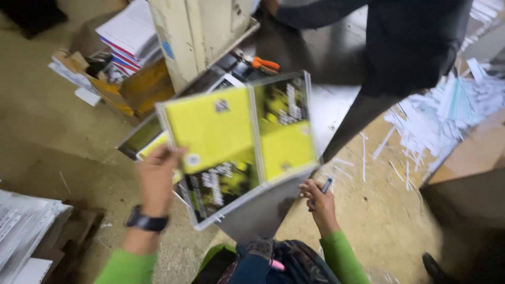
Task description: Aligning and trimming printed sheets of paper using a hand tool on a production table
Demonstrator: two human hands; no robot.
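Fingers (169, 155) of the left hand (156, 179) pinch the near-left edge of a large yellow printed sheet (239, 138), held up tilted over a grey metal table (326, 113). The right hand (319, 202) curls shut around a pen (326, 185) beneath the sheet's corner. Around it: dusty floor (47, 131), another person's dark legs (405, 58), paper trimmings (447, 108), stacked books (131, 34), orange pliers (264, 64).

This looks like a print or bookbinding workshop. White paper trimmings (452, 105) lie heaped and scattered across a worn concrete floor (47, 126). Stacks of printed sheets (131, 31) sit in a cardboard box (118, 92), and more sheets (21, 226) are piled nearby. Orange-handled pliers (260, 63) rest on a metal desk (326, 105).
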